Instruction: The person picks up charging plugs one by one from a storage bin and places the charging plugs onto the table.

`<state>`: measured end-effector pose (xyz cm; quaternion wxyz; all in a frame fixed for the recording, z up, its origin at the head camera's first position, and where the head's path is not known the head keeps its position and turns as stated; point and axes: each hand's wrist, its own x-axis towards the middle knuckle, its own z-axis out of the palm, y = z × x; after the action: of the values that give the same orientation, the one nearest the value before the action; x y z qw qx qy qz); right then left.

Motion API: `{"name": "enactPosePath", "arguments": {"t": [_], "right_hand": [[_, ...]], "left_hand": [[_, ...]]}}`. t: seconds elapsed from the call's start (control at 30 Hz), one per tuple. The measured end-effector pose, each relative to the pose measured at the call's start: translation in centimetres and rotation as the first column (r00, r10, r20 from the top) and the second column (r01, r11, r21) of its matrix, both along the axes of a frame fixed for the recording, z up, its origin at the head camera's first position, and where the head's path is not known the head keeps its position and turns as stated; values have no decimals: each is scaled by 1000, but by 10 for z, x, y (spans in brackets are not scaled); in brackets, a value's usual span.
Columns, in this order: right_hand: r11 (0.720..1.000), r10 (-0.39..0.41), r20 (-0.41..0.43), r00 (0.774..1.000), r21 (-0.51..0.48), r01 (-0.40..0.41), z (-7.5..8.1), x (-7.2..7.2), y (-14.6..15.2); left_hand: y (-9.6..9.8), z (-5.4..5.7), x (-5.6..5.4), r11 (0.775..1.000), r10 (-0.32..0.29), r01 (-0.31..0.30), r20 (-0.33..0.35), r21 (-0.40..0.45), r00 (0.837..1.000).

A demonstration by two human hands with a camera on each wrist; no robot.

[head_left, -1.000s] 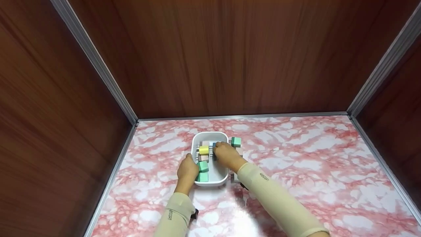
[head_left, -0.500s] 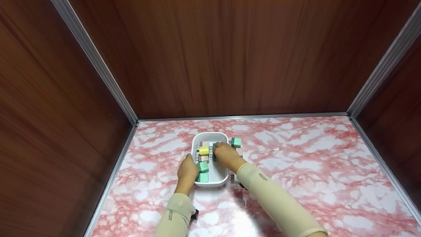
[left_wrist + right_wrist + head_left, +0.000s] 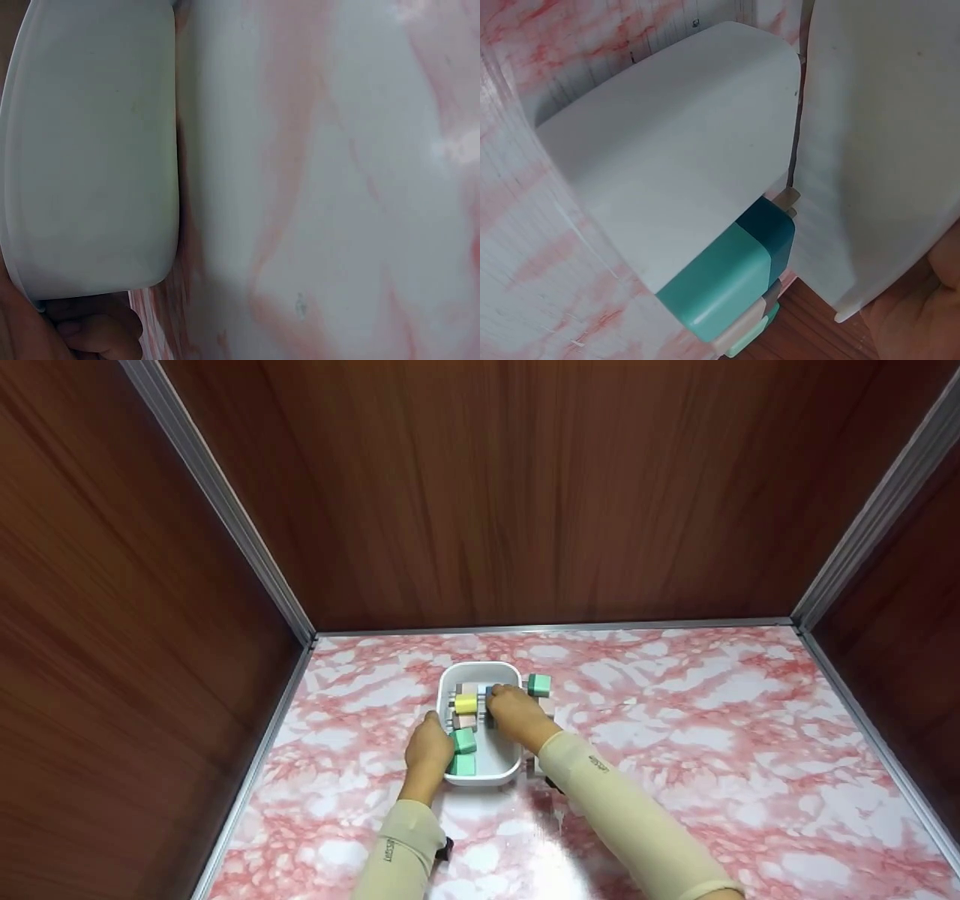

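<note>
While my left hand (image 3: 430, 746) grips the white bin (image 3: 481, 781), my right hand (image 3: 519, 714) seems to pinch a blue plug (image 3: 489, 690); several plugs (image 3: 466, 704) already lie inside, outer plugs (image 3: 539, 685) not yet.

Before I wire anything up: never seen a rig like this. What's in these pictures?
There is no robot, just a person's two bare hands. A head camera looks forward and down; one camera on each wrist looks at that hand's work, so the bin's outside fills much of both close-ups.

On the marbled table sits a white bin with pronged, plug-like blocks inside, including a yellow block. More stand outside, to its right, such as a white block and a teal block.

The left hand holds the bin's left side. The right hand reaches inside, its fingers at a blue block; the exact grip is hidden.
</note>
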<state>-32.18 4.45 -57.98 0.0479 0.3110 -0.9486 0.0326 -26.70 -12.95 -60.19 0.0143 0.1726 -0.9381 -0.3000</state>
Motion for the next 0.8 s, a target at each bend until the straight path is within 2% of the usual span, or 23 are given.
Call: {"name": "enactPosePath", "arguments": {"t": [0.4, 0.63, 0.8], "right_hand": [[1000, -14, 31, 999, 16, 13, -1, -3, -2], [1000, 1, 0, 1000, 24, -1, -2, -3, -2], [1000, 18, 7, 1000, 21, -18, -3, -3, -1]], "left_hand": [[0, 0, 0, 1000, -1, 1, -3, -1, 1000], [-1, 1, 0, 1000, -3, 3, -1, -3, 1000], [-1, 2, 0, 1000, -4, 4, 10, -3, 1000]]}}
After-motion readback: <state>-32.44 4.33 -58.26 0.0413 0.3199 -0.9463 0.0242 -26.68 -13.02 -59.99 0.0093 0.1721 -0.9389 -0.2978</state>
